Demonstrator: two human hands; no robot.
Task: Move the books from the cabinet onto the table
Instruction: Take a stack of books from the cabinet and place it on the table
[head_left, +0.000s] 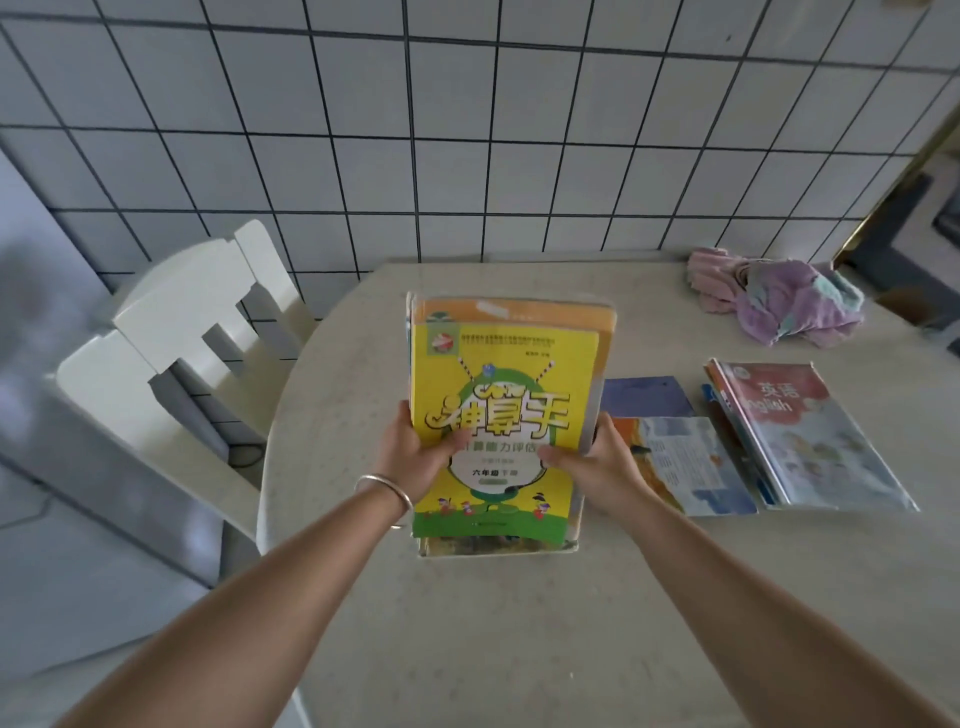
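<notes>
White tiled wall behind a pale round desk (467, 649), with a white chair (171, 332) at its left edge. We hold a stack of books (498, 415), yellow workbook on top, over the middle of the desk. Our left hand (410, 457) and right hand (597, 467) each have fingers clamped on a side of the stack. More books (800, 436) already lie toward the right edge, a crumpled cloth (779, 301) beyond them. We judge this the set-down step: next, lower the stack flat and let go.

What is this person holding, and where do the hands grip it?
A stack of books, yellow one on top. The left hand and right hand grip its side edges, thumbs on the cover.
</notes>
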